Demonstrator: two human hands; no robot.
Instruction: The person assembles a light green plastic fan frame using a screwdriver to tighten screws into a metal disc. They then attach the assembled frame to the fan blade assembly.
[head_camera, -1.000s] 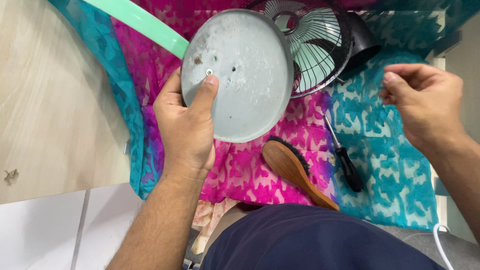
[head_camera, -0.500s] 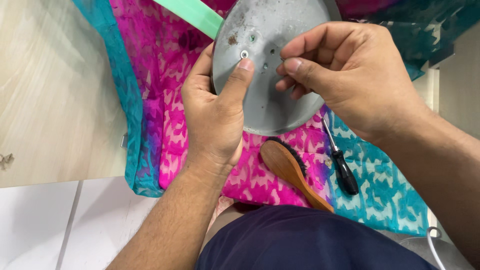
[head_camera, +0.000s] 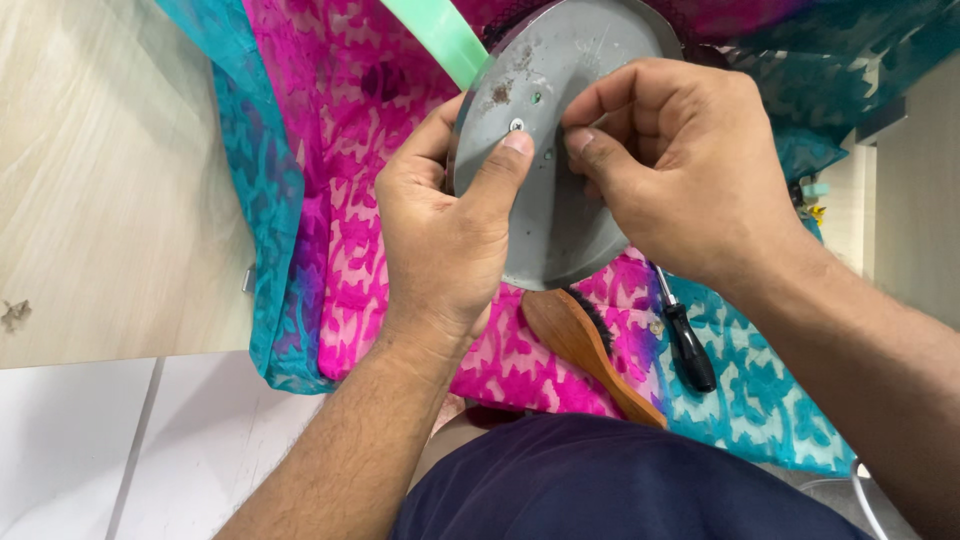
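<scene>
free: bare wooden floor (head_camera: 110, 180) left | blocked: brush (head_camera: 585, 350), screwdriver (head_camera: 685, 335) below disc (head_camera: 560, 215)

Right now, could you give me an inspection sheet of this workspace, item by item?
Surface: pink and teal patterned cloth spread over a pale wood-look top.
Job's things: round grey metal disc with small holes and rust spots, held up on edge.
Clutter: wooden brush and black-handled screwdriver lying on the cloth; pale green strip behind the disc.
Hands: left hand grips the disc's rim, thumb on its face; right hand pinches at the face, and what it pinches is hidden.
Cables: white cable, bottom right edge.
Surroundings: white tiled floor; dark blue garment over the lap.
</scene>
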